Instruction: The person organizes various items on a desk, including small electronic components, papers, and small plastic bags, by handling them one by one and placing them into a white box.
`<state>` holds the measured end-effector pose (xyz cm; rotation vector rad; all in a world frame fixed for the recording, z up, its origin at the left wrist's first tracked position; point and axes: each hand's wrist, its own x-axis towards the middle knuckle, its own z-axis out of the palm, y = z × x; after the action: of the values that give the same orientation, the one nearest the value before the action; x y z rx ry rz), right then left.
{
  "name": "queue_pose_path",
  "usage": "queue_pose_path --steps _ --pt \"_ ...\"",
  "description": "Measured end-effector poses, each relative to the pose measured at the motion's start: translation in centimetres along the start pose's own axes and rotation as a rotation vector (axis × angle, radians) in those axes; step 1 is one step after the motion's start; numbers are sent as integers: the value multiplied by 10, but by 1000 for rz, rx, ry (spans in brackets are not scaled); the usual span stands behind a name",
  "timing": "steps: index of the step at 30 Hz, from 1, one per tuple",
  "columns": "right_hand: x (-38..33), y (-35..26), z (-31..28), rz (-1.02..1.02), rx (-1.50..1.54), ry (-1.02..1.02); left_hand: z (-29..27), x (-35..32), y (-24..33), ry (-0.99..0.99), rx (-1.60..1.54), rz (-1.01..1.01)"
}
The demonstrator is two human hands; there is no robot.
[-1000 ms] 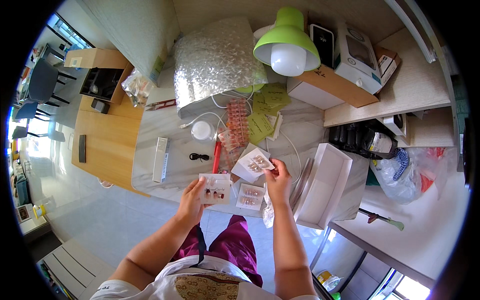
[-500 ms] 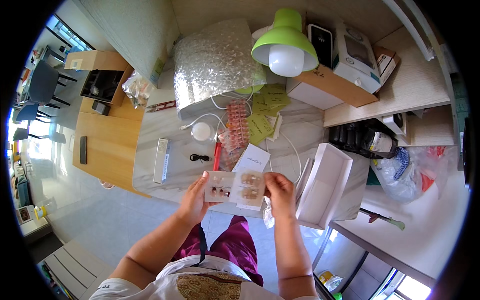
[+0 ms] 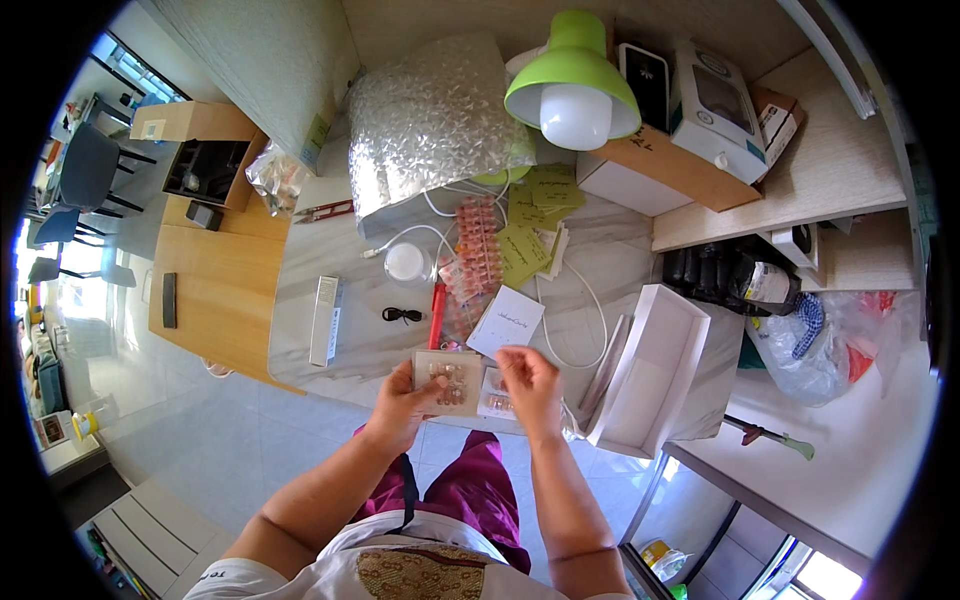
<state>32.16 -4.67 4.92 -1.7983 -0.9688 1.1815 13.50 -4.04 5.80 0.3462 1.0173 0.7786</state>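
Observation:
My left hand (image 3: 402, 408) is closed on a frosted, see-through packet (image 3: 456, 398), its thumb lying across the front. Small shiny pinkish pieces show through the packet. Just to its right, my right hand (image 3: 532, 388) has its fingers bent together over a white card (image 3: 494, 405) with similar shiny pieces. Whether the fingers pinch anything is hidden. Beyond both hands, a white card with handwriting-like print (image 3: 507, 322) lies on the marbled table (image 3: 350, 255), beside a red pen-like stick (image 3: 437, 316) and strips of pink nail-like pieces (image 3: 479, 240).
An open white box (image 3: 655, 375) stands at the table's right edge. A green lamp (image 3: 575, 85) overhangs the back, near bubble wrap (image 3: 425, 120) and olive cards (image 3: 522, 253). A white cable (image 3: 600, 310), a round white jar (image 3: 405, 262), a coiled black cord (image 3: 401, 315) and a slim carton (image 3: 325, 320) lie about.
The frosted packet that my right hand held at the right is now at my left hand, over the other one. My right hand has let it go and moved slightly left.

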Motion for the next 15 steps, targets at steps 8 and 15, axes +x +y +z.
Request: queue_pose_path --steps 8,15 --pt "58 -1 -11 -228 -982 106 -19 -5 14 130 -27 38" --pt "67 12 -17 -431 -929 212 -27 -5 16 135 -44 71"
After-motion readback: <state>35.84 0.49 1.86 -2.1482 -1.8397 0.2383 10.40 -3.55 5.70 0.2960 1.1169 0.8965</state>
